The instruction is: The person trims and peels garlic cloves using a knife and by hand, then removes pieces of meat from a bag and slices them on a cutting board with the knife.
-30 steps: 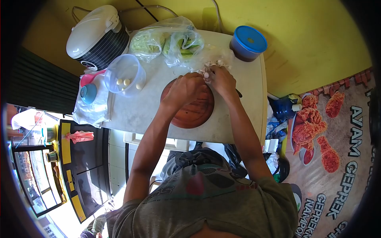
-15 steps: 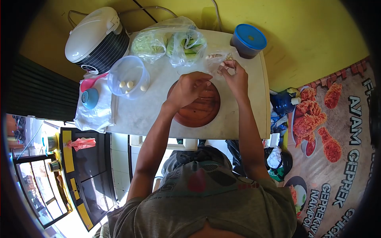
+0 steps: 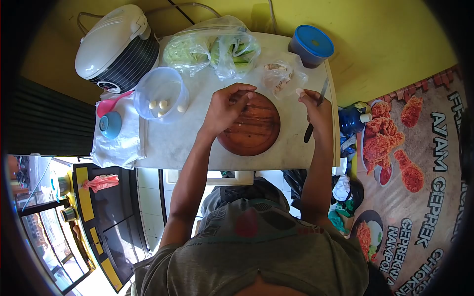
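Observation:
My left hand [image 3: 228, 109] hovers over the left side of the round wooden board [image 3: 252, 129], its fingers curved and the thumb a little apart, with nothing visible in it. Off to the right, my right hand [image 3: 317, 109] pinches a small pale garlic clove [image 3: 299, 92] between thumb and forefinger. A knife [image 3: 308, 133] passes behind that hand, blade upward and dark handle downward; whether the palm grips it is hidden. Beyond the board lies a clear plastic bag [image 3: 282, 78] of cloves. Several pale peeled cloves [image 3: 163, 104] sit in the translucent tub [image 3: 161, 81] at the left.
A rice cooker [image 3: 117, 49] stands at the back left, beside bagged green vegetables [image 3: 212, 52]. At the back right is a blue-lidded container [image 3: 312, 44]. A pink spoon [image 3: 109, 104] and small blue bowl [image 3: 110, 125] rest on white plastic [image 3: 116, 150].
My right hand has drawn away from the bag of cloves, toward me and to the right. The knife now shows beside it. My left hand has shifted slightly left, its fingers less bent.

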Motion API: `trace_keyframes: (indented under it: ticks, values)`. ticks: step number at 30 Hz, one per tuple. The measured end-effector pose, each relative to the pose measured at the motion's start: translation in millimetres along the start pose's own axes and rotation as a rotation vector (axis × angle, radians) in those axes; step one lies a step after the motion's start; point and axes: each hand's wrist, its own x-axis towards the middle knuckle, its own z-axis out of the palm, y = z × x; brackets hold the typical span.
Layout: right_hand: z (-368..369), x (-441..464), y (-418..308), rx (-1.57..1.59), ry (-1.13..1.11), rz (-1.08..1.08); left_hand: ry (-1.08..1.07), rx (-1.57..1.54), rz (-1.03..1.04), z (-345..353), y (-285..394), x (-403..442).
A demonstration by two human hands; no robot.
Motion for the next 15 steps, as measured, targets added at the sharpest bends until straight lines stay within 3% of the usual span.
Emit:
trace_keyframes:
  ticks: [4,6,10,13,14,15]
  values:
    - [-2,-22,-22,0.179,-0.156,0.068,-0.037,0.023,0.019,5,5,-5]
    - [8,-28,-28,0.156,-0.45,0.112,-0.156,-0.001,0.188,9,3,-8]
    - [38,-36,-26,0.077,-0.654,0.056,-0.161,0.09,0.344,12,-4,-19]
    - [51,-35,-15,0.134,-0.63,0.142,-0.012,0.001,0.256,6,-18,-30]
    - [57,-34,-4,0.133,-0.633,0.143,0.065,0.206,0.224,1,-22,-32]
    - [65,-35,4,0.053,-0.528,0.007,0.141,0.41,0.189,-3,-26,-33]
